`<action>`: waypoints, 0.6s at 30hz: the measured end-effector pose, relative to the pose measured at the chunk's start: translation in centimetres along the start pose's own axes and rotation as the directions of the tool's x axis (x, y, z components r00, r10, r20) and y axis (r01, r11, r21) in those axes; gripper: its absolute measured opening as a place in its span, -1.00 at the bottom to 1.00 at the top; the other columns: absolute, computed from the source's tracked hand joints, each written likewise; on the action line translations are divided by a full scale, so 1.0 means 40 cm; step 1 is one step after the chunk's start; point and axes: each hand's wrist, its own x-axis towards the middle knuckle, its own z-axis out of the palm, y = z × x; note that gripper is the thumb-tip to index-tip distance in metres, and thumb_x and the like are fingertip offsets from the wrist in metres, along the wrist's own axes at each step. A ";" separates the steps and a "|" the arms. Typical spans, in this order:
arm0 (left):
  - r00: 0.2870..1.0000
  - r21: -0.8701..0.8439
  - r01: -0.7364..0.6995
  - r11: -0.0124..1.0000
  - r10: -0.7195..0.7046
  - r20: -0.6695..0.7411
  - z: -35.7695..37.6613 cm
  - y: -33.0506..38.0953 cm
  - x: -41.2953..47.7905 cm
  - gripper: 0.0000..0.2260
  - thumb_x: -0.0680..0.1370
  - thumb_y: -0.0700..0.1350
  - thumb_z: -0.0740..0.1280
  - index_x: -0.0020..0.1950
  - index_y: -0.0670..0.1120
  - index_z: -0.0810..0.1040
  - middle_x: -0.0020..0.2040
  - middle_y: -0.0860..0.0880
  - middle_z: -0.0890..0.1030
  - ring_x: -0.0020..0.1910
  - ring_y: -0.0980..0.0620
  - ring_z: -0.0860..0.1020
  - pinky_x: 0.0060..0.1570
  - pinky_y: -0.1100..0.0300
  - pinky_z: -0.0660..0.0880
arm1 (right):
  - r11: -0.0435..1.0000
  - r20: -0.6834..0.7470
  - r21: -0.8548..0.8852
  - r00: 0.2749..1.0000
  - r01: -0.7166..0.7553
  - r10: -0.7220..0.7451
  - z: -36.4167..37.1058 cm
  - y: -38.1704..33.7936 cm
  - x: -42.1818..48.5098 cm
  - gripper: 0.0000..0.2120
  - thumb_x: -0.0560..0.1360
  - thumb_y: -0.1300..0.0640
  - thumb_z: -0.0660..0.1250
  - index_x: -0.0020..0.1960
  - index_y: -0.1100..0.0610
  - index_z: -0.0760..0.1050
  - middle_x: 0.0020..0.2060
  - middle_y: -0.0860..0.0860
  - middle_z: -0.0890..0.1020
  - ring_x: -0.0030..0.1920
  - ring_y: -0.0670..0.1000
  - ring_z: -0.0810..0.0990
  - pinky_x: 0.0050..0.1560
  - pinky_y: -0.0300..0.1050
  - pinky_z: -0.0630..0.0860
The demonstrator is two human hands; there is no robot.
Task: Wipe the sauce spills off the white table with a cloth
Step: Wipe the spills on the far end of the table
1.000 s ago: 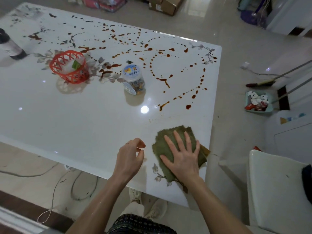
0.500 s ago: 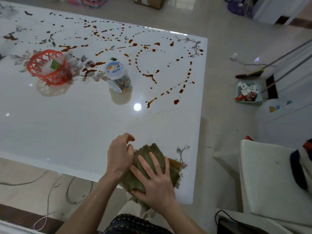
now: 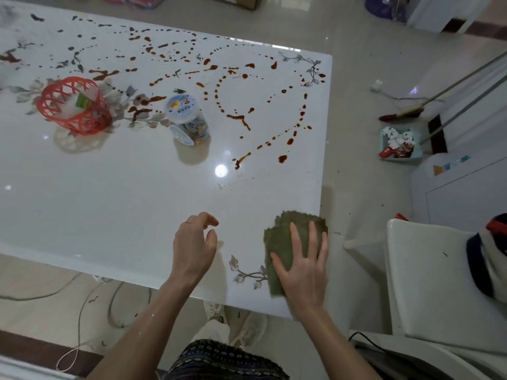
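Pressing flat with fingers spread, the right hand pins the green cloth at the table's near right corner, ready to sweep. The left hand hovers loosely curled, empty. Sauce spills lie farther up, around the jar and basket.
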 end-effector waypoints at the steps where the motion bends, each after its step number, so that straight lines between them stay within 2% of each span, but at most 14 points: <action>1: 1.000 -0.005 -0.001 1.000 0.001 0.004 0.002 0.001 -0.002 -0.82 0.49 -0.28 0.26 -0.01 -0.05 0.55 -0.01 0.01 0.61 0.00 0.03 0.54 0.01 0.05 0.50 | 0.999 0.007 -0.014 1.000 0.029 -0.029 0.002 0.005 -0.042 -0.27 0.49 -0.37 0.11 0.56 -0.05 0.24 0.57 0.09 0.18 0.54 0.29 0.11 0.20 0.32 0.51; 6: 1.000 -0.029 -0.006 1.000 0.005 -0.006 0.014 0.014 -0.011 -0.83 0.49 -0.29 0.27 -0.03 -0.06 0.55 -0.02 -0.01 0.61 -0.01 0.03 0.53 0.01 0.04 0.51 | 0.944 0.076 -0.171 0.959 0.281 -0.272 0.009 0.047 -0.141 -0.29 0.48 -0.36 0.16 0.53 -0.03 0.31 0.54 0.11 0.28 0.54 0.31 0.17 0.25 0.52 0.35; 9: 1.000 -0.035 0.010 0.999 -0.011 -0.023 0.015 0.004 -0.015 -0.83 0.50 -0.28 0.27 -0.02 -0.04 0.55 -0.03 0.01 0.61 -0.01 0.05 0.53 0.00 0.05 0.52 | 0.840 0.146 -0.254 0.877 0.480 -0.457 0.012 0.028 -0.121 -0.29 0.47 -0.38 0.18 0.53 -0.07 0.33 0.53 0.10 0.31 0.53 0.28 0.21 0.32 0.60 0.15; 13: 0.998 -0.036 0.044 0.998 -0.046 -0.051 0.004 -0.022 -0.023 -0.84 0.50 -0.27 0.27 -0.04 -0.03 0.54 -0.04 0.02 0.60 -0.02 0.04 0.53 0.00 0.07 0.51 | 0.686 0.246 -0.190 0.710 0.703 -0.660 0.045 -0.080 -0.084 -0.30 0.45 -0.41 0.19 0.51 -0.14 0.31 0.54 0.06 0.30 0.55 0.26 0.19 0.31 0.58 0.17; 18: 0.985 -0.065 0.076 0.995 -0.085 -0.151 -0.041 -0.055 -0.015 -0.82 0.48 -0.30 0.26 -0.08 -0.04 0.55 -0.10 0.05 0.59 -0.07 0.05 0.53 -0.03 0.04 0.52 | 0.607 0.292 -0.072 0.599 0.791 -0.746 0.102 -0.244 -0.034 -0.31 0.45 -0.39 0.19 0.52 -0.19 0.21 0.57 -0.02 0.19 0.58 0.20 0.11 0.38 0.52 0.00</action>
